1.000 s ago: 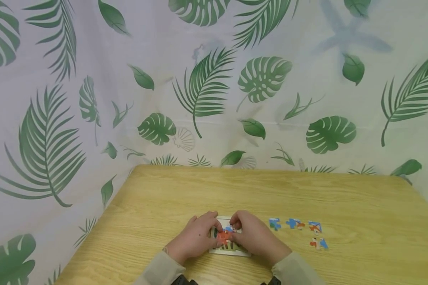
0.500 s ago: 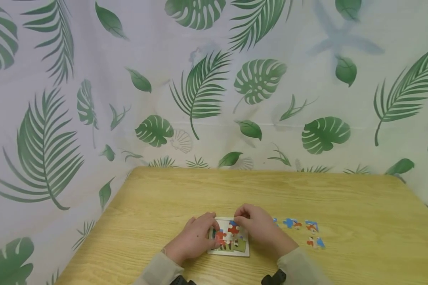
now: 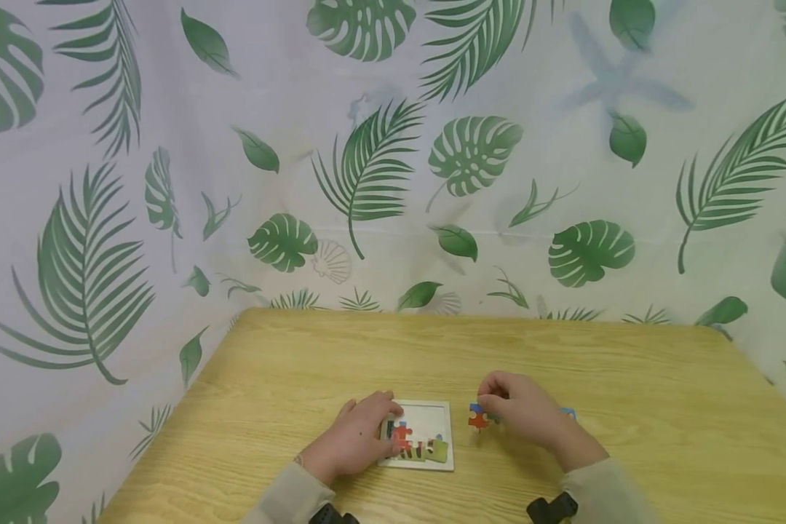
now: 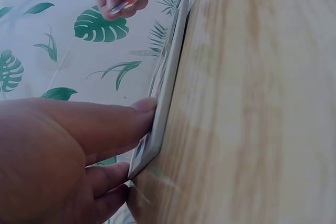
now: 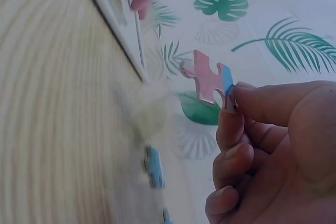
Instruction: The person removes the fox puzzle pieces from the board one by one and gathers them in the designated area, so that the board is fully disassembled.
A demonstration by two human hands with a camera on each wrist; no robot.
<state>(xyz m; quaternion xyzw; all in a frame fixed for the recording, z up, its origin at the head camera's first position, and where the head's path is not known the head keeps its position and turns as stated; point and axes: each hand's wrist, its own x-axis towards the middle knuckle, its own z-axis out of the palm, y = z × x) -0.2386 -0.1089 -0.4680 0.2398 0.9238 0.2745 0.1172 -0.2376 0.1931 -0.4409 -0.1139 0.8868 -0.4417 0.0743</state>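
My right hand [image 3: 520, 407] pinches a red-and-blue jigsaw piece [image 3: 477, 417] between thumb and forefinger, raised over the table to the right of the puzzle tray. In the right wrist view the jigsaw piece [image 5: 208, 77] shows its knobs and notches, with the other fingers curled below. My left hand [image 3: 354, 440] holds the white-framed puzzle tray [image 3: 450, 437] at its left side, the thumb lying over the pieces. Several fitted pieces [image 3: 411, 450], red, striped and green, line the tray's left and lower parts. The left wrist view has the tray's edge [image 4: 170, 85] beside the thumb.
Loose blue pieces lie on the wooden table [image 3: 340, 356] right of the tray, mostly hidden behind my right hand; one blue piece [image 3: 568, 413] peeks out beyond it. A leaf-patterned cloth [image 3: 393, 167] hangs behind and to the left of the table.
My right hand has lifted the red-and-blue jigsaw piece off the tray and carried it right, towards the loose pieces. The left hand stays on the tray.
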